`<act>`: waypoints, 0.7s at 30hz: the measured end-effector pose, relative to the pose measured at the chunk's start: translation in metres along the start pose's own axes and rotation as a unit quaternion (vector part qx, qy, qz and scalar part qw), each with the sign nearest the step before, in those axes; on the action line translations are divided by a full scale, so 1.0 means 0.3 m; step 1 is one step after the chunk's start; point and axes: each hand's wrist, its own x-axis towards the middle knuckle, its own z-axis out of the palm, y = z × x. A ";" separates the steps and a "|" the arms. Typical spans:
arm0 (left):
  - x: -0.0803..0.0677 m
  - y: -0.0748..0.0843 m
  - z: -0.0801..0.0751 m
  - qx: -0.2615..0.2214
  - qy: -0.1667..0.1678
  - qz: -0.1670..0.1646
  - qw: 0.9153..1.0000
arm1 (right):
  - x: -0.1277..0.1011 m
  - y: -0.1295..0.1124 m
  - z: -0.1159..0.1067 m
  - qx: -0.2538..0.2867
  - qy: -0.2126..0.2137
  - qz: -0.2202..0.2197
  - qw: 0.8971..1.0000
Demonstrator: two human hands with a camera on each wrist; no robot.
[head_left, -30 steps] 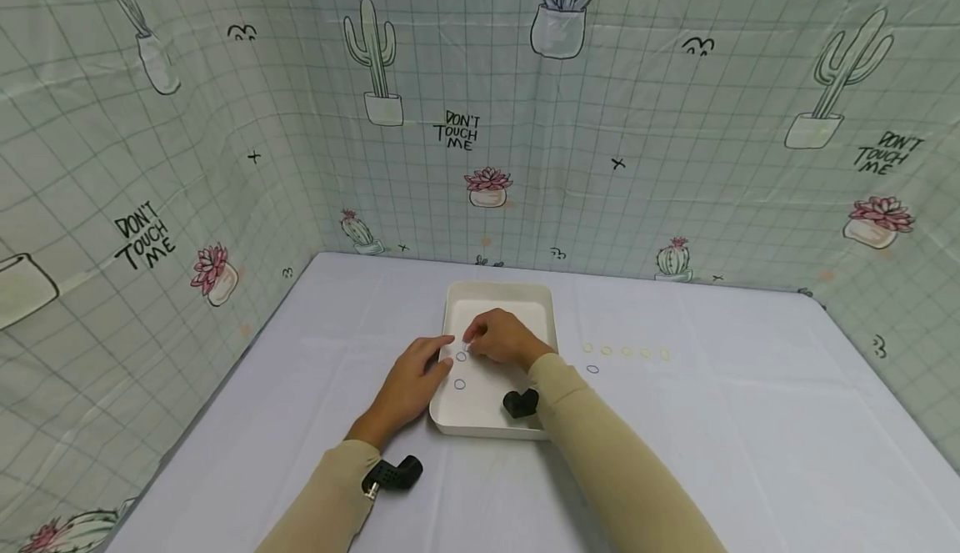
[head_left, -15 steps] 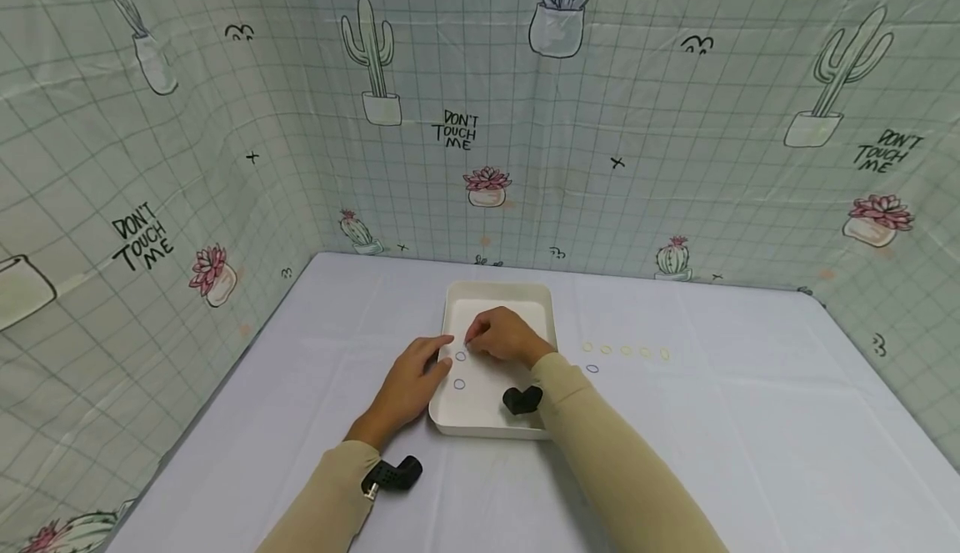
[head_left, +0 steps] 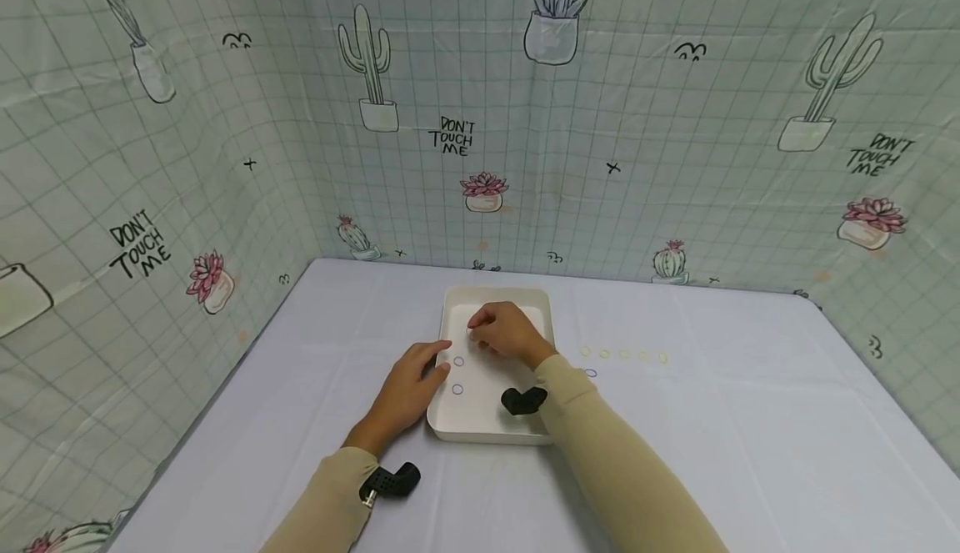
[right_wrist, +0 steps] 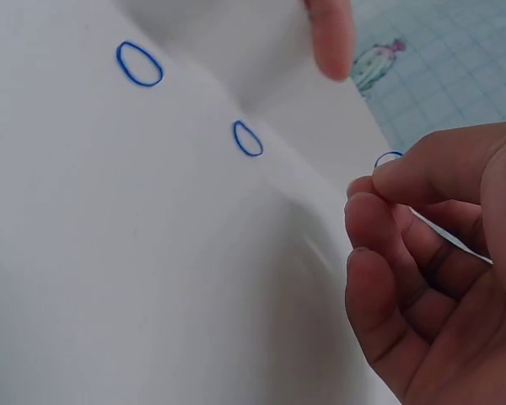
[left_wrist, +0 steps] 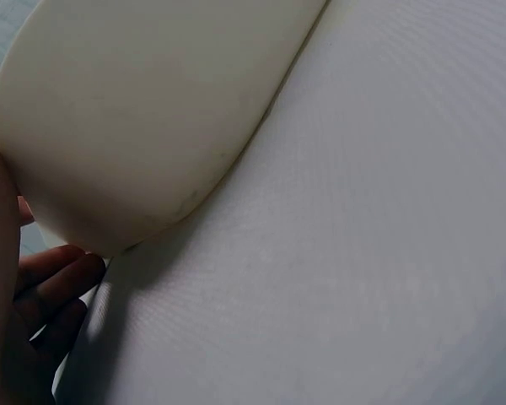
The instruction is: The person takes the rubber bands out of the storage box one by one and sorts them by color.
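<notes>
A white tray (head_left: 543, 307) sits mid-table. My right hand (head_left: 474, 332) hovers over its inside and pinches a small blue ring (right_wrist: 388, 157) between thumb and forefinger. Two more blue rings (head_left: 458, 361) (head_left: 457, 389) lie flat on the tray floor, to the left of that hand; the right wrist view shows them too (right_wrist: 247, 138) (right_wrist: 139, 64). My left hand (head_left: 435, 361) rests on the table against the tray's left rim, fingers relaxed, thumb at the edge. The left wrist view shows only the tray's outer wall (left_wrist: 152, 110) and my fingers (left_wrist: 55, 274) beside it.
A row of several yellow rings (head_left: 622, 355) lies on the white tablecloth right of the tray, with one blue ring (head_left: 590, 373) near them. Black wrist cameras (head_left: 522, 400) (head_left: 388, 480) sit on both sleeves. Cactus-print curtains enclose the table on three sides.
My right hand has drawn up and a little farther back from the two rings on the tray floor, still pinching. The left hand has stayed put.
</notes>
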 end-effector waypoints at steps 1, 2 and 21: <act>-0.001 -0.001 0.001 0.000 0.001 0.001 1.000 | 0.000 0.000 -0.002 0.011 0.001 0.001 1.000; -0.001 -0.002 0.002 0.001 0.002 0.001 1.000 | -0.002 0.000 -0.005 0.021 0.003 0.001 1.000; -0.004 -0.009 0.005 0.015 0.000 -0.002 1.000 | -0.072 0.006 -0.095 0.114 0.015 0.005 0.993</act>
